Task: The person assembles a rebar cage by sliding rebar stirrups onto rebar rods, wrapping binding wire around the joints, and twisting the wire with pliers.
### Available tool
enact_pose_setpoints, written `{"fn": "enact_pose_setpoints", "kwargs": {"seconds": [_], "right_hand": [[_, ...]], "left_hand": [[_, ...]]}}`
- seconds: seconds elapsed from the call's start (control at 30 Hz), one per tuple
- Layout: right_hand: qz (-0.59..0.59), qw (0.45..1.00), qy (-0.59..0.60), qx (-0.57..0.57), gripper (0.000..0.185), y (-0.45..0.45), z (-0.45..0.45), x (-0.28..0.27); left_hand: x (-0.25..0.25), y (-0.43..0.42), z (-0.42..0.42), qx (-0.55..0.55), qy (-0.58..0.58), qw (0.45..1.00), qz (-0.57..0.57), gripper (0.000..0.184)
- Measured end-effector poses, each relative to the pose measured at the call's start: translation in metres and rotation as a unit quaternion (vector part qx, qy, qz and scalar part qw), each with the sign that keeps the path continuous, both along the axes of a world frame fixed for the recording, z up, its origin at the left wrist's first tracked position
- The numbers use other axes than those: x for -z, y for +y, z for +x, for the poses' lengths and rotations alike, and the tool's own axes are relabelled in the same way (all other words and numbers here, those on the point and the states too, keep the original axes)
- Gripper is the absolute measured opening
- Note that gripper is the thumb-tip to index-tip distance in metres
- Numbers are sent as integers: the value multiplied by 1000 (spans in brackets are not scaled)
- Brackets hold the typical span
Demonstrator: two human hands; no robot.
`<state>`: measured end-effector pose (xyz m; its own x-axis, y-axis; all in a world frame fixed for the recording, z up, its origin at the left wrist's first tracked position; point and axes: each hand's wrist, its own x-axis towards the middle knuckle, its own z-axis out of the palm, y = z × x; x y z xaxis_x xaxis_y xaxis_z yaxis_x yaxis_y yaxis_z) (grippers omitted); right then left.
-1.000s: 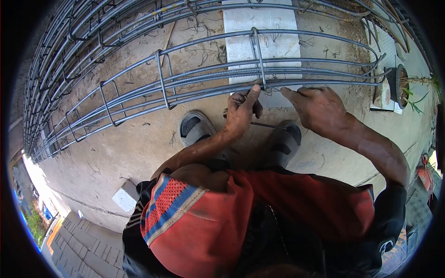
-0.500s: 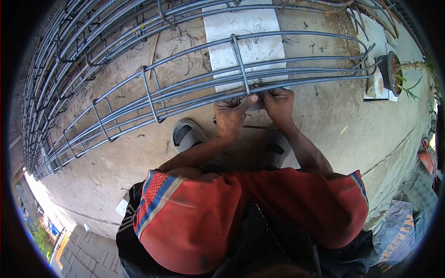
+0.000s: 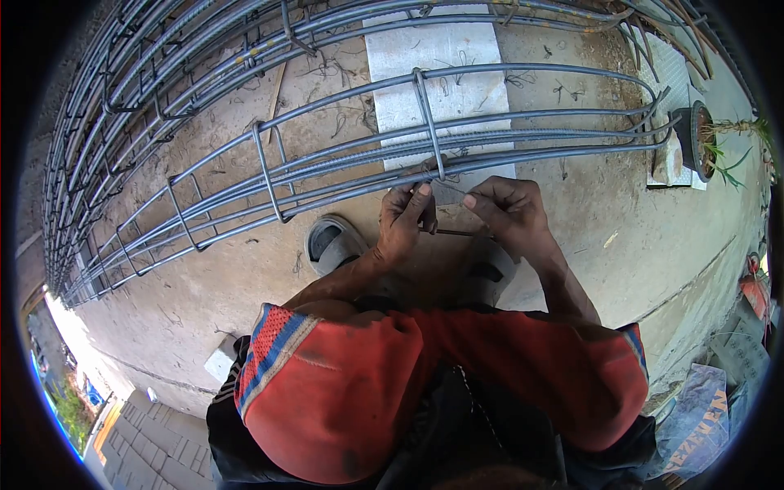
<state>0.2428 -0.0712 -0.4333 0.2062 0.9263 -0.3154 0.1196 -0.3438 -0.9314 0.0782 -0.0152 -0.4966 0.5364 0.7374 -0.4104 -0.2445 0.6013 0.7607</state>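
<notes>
A long rebar cage (image 3: 351,178) of grey bars and square stirrups runs across the view. Beneath its near bars, by a stirrup (image 3: 429,122), my left hand (image 3: 400,222) is closed with the thumb up, and a thin metal rod (image 3: 454,233) sticks out from its fingers to the right. A thin wire (image 3: 451,187) hangs at the bar near that stirrup. My right hand (image 3: 516,214), just right of it and off the bars, pinches the wire's end between thumb and finger. The left fingertips are partly hidden.
More rebar cages (image 3: 155,90) are stacked at the upper left. A white board (image 3: 441,49) lies under the bars. At the right stand a potted plant (image 3: 701,140) and a plastic bag (image 3: 694,416). My sandalled feet (image 3: 335,245) are below the cage.
My right hand swung in from the right to the bars beside my left hand, then drew back a little to the right and down. The camera view has shifted slightly.
</notes>
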Motion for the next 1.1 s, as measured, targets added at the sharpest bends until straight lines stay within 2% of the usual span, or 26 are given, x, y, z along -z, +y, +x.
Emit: {"fn": "enact_pose_setpoints", "kwargs": {"seconds": [0.07, 0.17, 0.27, 0.37, 0.47, 0.57, 0.67, 0.7, 0.8, 0.93, 1.03, 1.1], "right_hand": [[127, 962, -236, -47, 8, 24, 1, -10], [179, 870, -427, -171, 12, 38, 15, -29], [19, 910, -322, -261, 15, 42, 31, -49], [168, 898, -337, -226, 14, 31, 30, -39], [-11, 951, -177, -252, 13, 39, 42, -48], [-104, 955, -154, -230, 14, 51, 45, -60], [112, 910, -322, -234, 13, 52, 30, -55], [7, 903, -303, -306, 11, 64, 25, -69], [81, 879, -334, -331, 10, 68, 32, -40], [-22, 897, -325, -298, 11, 66, 35, -54], [91, 893, -333, -290, 11, 37, 42, -31], [56, 912, -313, -261, 11, 20, 36, -29]], "left_hand": [[3, 0, 0, -8, 10, 1000, -7, 32], [10, 1, -10, 36, 32, 999, 23, 34], [5, 6, -13, 72, 59, 994, 52, 35], [3, 9, -9, 68, 70, 992, 75, 33], [11, 9, -8, 40, 48, 993, 100, 30], [13, 8, -9, 28, 31, 993, 115, 30], [8, 6, -5, 2, 23, 993, 119, 33], [6, 6, -5, -3, 24, 993, 118, 34], [4, 7, 1, -29, 25, 994, 98, 32], [3, 14, -8, 36, 75, 992, 95, 26], [0, 15, -10, 55, 103, 989, 95, 21], [-3, 16, -7, 35, 89, 992, 79, 19]]}}
